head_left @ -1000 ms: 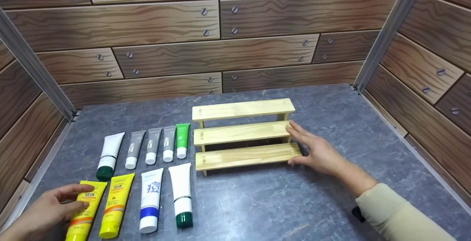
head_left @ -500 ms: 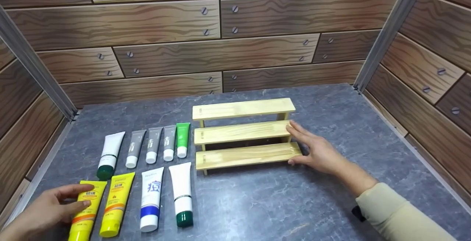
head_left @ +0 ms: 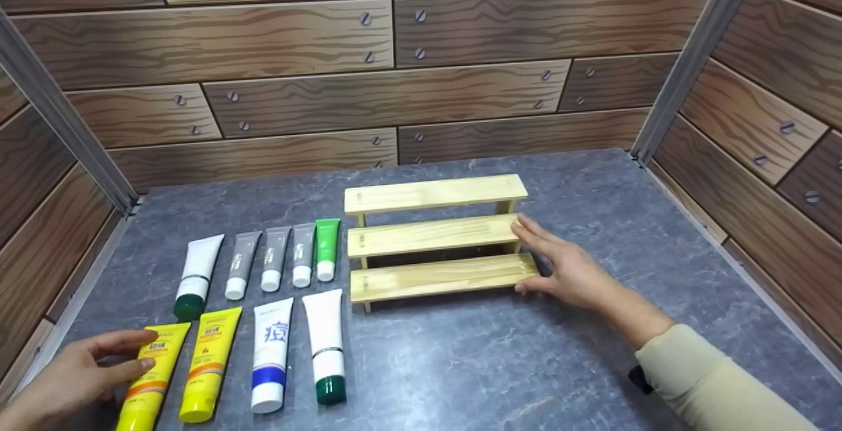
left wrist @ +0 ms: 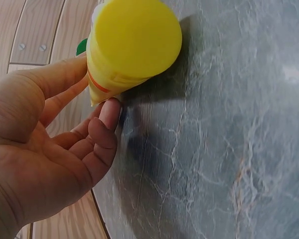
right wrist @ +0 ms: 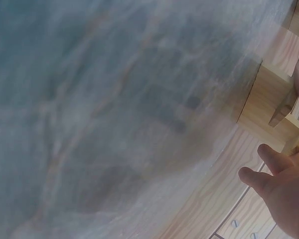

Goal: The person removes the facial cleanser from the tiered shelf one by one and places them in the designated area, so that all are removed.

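Observation:
In the head view my left hand [head_left: 72, 372] holds the leftmost yellow tube [head_left: 147, 397] at the table's near left, thumb and index finger at its edges. Seen from the left wrist, the tube's round yellow cap [left wrist: 138, 40] faces the camera, and the other fingers curl beside it. My right hand [head_left: 569, 270] rests against the right end of a three-step wooden display rack [head_left: 431, 237]. Its fingers reach the middle step and its thumb touches the lowest. From the right wrist, extended fingers of the right hand [right wrist: 286, 186] show beside the rack's end [right wrist: 269, 102].
Right of the held tube lie a second yellow tube [head_left: 209, 365], a white-and-blue tube [head_left: 270, 352] and a white tube with a green cap [head_left: 325, 345]. Behind them lie another green-capped tube [head_left: 199, 270], three grey tubes [head_left: 273, 256] and a green tube [head_left: 326, 247]. Wood-print walls surround the table.
My left hand and the yellow tube's lower end have shifted very slightly, most recently leftward. The right hand and the rack stay in place.

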